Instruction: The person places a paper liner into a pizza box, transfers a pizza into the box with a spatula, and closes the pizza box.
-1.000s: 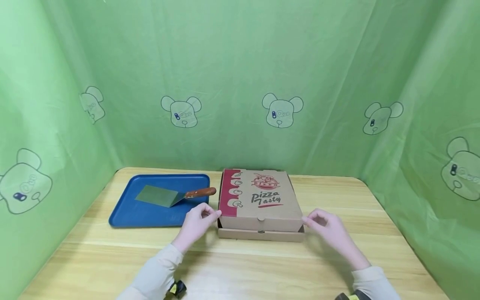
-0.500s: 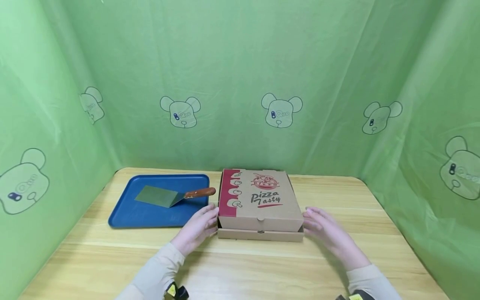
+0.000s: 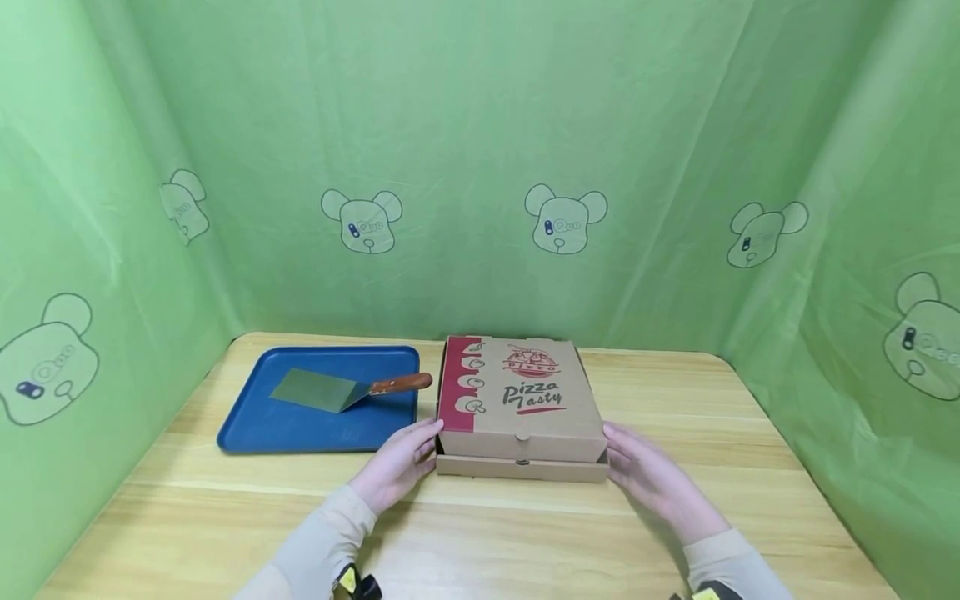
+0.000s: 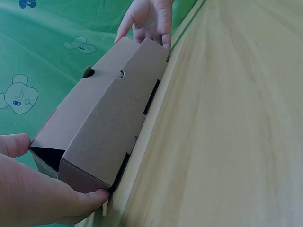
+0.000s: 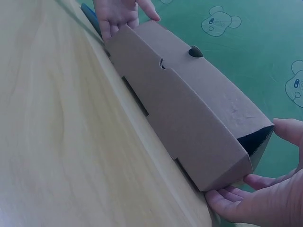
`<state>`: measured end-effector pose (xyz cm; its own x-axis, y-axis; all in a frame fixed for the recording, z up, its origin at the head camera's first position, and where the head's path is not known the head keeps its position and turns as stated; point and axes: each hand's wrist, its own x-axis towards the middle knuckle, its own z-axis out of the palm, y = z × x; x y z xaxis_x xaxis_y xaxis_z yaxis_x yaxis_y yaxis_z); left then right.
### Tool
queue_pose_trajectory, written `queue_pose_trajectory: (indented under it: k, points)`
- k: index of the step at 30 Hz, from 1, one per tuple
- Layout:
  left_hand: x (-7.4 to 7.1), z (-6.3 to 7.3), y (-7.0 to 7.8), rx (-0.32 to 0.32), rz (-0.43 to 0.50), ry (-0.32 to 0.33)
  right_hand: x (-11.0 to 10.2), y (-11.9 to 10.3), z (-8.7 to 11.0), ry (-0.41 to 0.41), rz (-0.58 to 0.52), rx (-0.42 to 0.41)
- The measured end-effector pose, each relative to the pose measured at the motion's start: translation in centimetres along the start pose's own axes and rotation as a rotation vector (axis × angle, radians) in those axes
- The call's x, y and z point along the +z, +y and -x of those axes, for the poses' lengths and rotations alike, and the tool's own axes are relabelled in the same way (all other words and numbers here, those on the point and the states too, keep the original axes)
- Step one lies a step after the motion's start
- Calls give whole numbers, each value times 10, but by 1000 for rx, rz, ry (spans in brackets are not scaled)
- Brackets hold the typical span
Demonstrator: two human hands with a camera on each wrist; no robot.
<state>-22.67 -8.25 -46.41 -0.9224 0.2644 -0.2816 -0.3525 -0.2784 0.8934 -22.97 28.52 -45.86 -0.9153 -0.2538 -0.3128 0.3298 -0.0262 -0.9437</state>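
A brown cardboard pizza box [image 3: 551, 400] with a red printed band lies on the table, its lid down but the front flap standing a little proud of the low front wall. My left hand [image 3: 399, 467] holds the box's front left corner. In the left wrist view, the thumb [image 4: 16, 144] meets the lid's corner while a fingertip [image 4: 98, 196] reaches the bottom edge. At the opposite front corner is my right hand [image 3: 652, 479], gripping it likewise. The right wrist view has its thumb [image 5: 289, 128] on the lid corner and its fingers [image 5: 227, 198] at the lower edge.
Left of the box, a blue tray [image 3: 255, 425] bears a spatula [image 3: 315, 390] whose wooden handle [image 3: 405, 383] extends over the tray's right rim towards the box. Green curtains [image 3: 465, 108] with bear prints enclose the wooden table [image 3: 525, 542] at back and sides.
A second ago both hands pinched at the lid's front corners. They then spread their fingers, lowered along the box's sides, and now hold its corners. Box, tray and spatula stay in place.
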Motion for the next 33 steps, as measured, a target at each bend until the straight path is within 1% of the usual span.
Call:
queue_pose_trajectory:
  k: [4,15,23,28,33]
  points:
    - [1,0,0,1,-3,10,-1,0,-1,3,0,4]
    - [0,0,1,-3,5,-12,-2,0,-1,-16,-26,-9]
    - [1,0,0,13,-43,-48,-4,1,-2,-57,-12,-37]
    - [-1,-2,-2,19,-47,-40,-3,1,-2,-77,-27,-59]
    - [-3,-5,-5,23,-66,-32,-2,2,-2,-64,-6,-63]
